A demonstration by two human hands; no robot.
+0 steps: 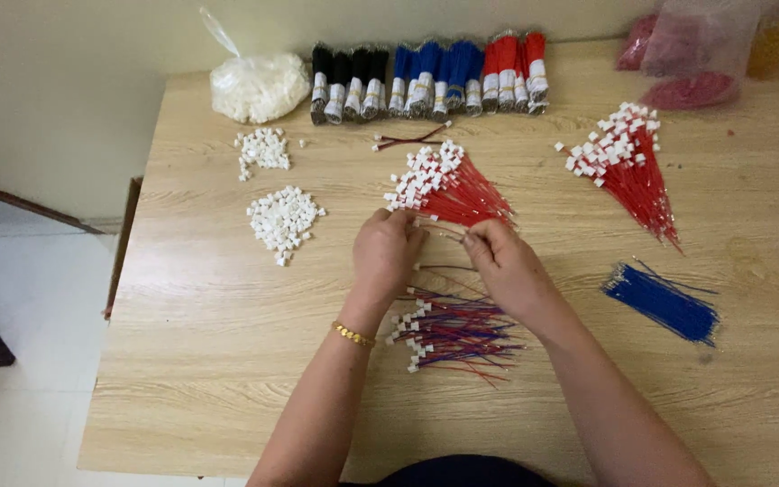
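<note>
Thin wire [444,236] held between both hands, just in front of the fan of red wires with white connectors [448,189]. Left hand [386,252] grip pinched on one end – probably on a small connector, too small to confirm. Right hand [498,261] grip pinched on the wire. Step judged: seating wire into housing; needs fine alignment. Finished red-and-blue leads [453,329] lie below the hands, loose white connectors [284,219] left, blue wires [664,302] right, on the wooden surface [227,361].
</note>
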